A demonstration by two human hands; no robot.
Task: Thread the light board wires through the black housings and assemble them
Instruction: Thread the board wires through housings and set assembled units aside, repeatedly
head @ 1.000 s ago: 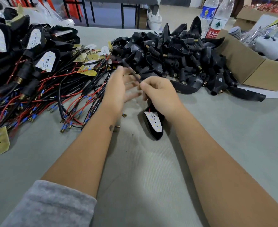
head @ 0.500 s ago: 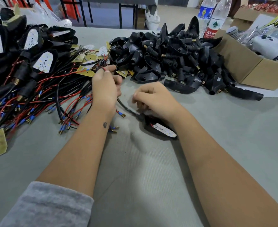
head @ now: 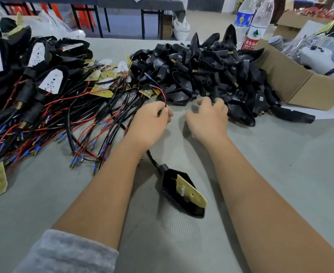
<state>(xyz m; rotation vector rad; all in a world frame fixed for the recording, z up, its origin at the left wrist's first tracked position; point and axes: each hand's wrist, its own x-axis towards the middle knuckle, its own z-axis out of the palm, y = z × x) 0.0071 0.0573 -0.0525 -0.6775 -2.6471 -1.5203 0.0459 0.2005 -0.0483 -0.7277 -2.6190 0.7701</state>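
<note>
While the left hand (head: pixel 150 123) is pinching a red-and-black wire pair (head: pixel 160 91) between curled fingers, the right hand (head: pixel 207 117) is reaching into the heap of black housings (head: pixel 201 69), fingers curling over one, though a firm hold cannot be confirmed. The threaded housing (head: pixel 179 192) is lying on the table (head: pixel 280 174) between the forearms, nearer the person than either hand, its light board (head: pixel 191 192) facing up, its long axis running away toward the left hand, which is sitting nearer its cable.
</note>
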